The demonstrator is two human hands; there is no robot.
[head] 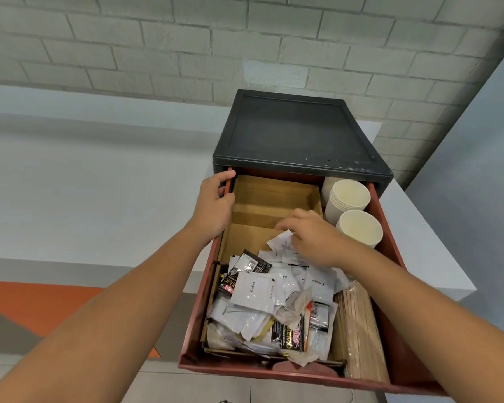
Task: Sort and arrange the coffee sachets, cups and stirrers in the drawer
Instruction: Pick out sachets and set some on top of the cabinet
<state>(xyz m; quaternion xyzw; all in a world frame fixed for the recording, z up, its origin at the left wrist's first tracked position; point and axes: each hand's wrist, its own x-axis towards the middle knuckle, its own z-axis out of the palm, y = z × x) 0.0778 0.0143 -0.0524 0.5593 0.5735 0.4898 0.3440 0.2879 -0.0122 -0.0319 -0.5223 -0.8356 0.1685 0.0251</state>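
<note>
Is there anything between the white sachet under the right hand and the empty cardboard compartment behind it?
Nothing visible does. The right hand grips the white sachet at the pile's far edge, and the bare cardboard compartment begins right there. The cups stand off to the right; the left hand only holds the drawer wall.

Bare cardboard compartments (274, 196) free at back of drawer (390, 251); sachet heap (274, 301) fills front, cups (351, 196) crowd right side
</note>
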